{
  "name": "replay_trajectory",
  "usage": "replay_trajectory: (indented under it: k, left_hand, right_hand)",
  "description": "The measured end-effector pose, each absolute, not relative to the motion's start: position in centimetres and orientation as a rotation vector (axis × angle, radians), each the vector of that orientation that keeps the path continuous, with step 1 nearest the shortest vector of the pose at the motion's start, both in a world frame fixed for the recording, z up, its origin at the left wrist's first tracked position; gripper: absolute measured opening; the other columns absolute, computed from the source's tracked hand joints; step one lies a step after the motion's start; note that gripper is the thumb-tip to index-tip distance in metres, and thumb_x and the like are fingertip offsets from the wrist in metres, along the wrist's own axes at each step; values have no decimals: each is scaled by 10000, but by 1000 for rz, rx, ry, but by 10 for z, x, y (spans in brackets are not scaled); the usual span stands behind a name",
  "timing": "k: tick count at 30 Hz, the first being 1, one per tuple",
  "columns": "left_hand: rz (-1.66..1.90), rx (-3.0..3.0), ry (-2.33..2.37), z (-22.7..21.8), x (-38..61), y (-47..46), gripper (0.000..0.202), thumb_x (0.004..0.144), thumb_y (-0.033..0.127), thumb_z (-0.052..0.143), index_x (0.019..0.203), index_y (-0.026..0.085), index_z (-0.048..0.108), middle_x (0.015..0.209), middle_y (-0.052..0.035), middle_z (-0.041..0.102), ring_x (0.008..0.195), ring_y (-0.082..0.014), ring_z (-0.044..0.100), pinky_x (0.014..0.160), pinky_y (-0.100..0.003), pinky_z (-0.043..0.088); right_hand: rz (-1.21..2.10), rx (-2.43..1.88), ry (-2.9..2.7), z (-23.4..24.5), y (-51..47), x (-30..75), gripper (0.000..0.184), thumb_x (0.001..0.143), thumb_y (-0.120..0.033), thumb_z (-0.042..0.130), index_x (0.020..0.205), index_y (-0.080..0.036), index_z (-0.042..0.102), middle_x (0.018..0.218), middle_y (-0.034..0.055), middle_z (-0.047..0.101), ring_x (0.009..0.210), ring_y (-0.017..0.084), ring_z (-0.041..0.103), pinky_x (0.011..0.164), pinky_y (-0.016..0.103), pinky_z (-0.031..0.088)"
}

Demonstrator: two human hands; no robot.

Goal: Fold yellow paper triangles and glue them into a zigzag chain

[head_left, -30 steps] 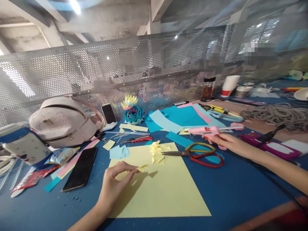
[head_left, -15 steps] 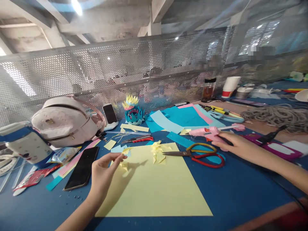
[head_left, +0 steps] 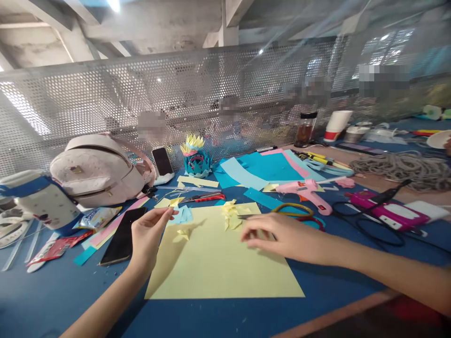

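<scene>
My left hand point(head_left: 150, 234) pinches a small folded yellow paper piece point(head_left: 175, 201) between thumb and fingertips, raised above the left side of a large yellow paper sheet point(head_left: 229, 267). My right hand point(head_left: 278, 234) hovers over the sheet's right side, fingers loosely bent and apart, with nothing visible in it. It partly hides the scissors point(head_left: 298, 210), whose handles are yellow and red. Several folded yellow pieces point(head_left: 230, 216) lie in a cluster on the sheet, and another single folded piece point(head_left: 182, 234) is nearer my left hand. A pink glue gun point(head_left: 305, 189) rests beyond my right hand.
A blue-and-yellow paper lotus point(head_left: 196, 159) stands at the back. Blue paper sheets point(head_left: 262, 169) lie right of it. At left are a phone point(head_left: 121, 237), a backpack point(head_left: 95, 171) and a tumbler point(head_left: 47, 202). A purple device point(head_left: 389, 211) with black cable sits at right.
My right hand has let go of the glue gun, which now lies on the table, and has moved left over the yellow sheet. My left hand still pinches its yellow piece, slightly higher and further left.
</scene>
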State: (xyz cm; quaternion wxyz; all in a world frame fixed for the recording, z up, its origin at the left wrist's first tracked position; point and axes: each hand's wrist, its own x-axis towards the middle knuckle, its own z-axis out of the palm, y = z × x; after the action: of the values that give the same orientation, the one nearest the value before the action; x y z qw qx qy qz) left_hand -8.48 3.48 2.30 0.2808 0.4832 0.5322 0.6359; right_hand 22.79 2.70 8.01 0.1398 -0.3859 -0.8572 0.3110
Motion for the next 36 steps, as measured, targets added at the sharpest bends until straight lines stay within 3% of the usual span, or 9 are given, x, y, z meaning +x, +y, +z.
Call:
replay_trajectory:
  k: [3,7,11,17,23,32,36]
  left_hand:
    - [1751,1297,1434,23,-92,35,279,727,420,823,835,165,787,808,-72,791,761,-199,714,735,-292,576]
    - [1770,1328,1436,22,-99,36,259,736,404,816,832,166,787,818,-73,793,775,-200,715,742,-292,571]
    - [1771,1375,1425,21,-101,36,236,771,398,791,844,173,789,830,-61,792,762,-183,706,742,-275,556]
    - [1754,1441,1420,21,-102,35,204,777,368,782,828,170,789,820,-60,784,744,-184,676,736,-285,533]
    - [1756,1460,1424,18,-102,36,202,783,380,772,818,182,789,820,-59,781,757,-190,670,751,-294,522]
    - [1725,1460,1414,13,-101,37,222,785,406,768,811,185,773,814,-58,779,787,-202,675,755,-293,518]
    - [1717,1461,1420,14,-101,37,227,779,407,768,802,181,771,818,-60,780,796,-206,680,756,-294,514]
  right_hand:
    - [711,-912,-2698,71,50,171,111,944,-273,611,995,-232,701,1039,18,723,899,198,648,718,272,389]
    - [533,-924,-2741,58,76,115,171,936,-346,639,968,-179,661,1086,76,690,1047,267,616,683,270,349]
    - [612,-947,-2752,51,87,89,257,933,-415,640,909,-159,644,969,67,681,878,230,620,615,254,314]
    - [714,-873,-2723,43,82,86,93,904,-241,666,931,-154,650,968,41,607,911,186,572,676,232,340]
    - [821,-793,-2685,37,80,85,44,858,-199,702,857,-159,684,936,23,607,846,154,566,636,218,331]
    - [945,-769,-2588,26,71,76,238,742,-156,790,927,-177,642,910,-12,702,835,153,633,643,206,398]
    - [989,-695,-2542,27,67,77,219,735,-100,772,897,-180,647,874,-21,709,828,147,654,662,206,419]
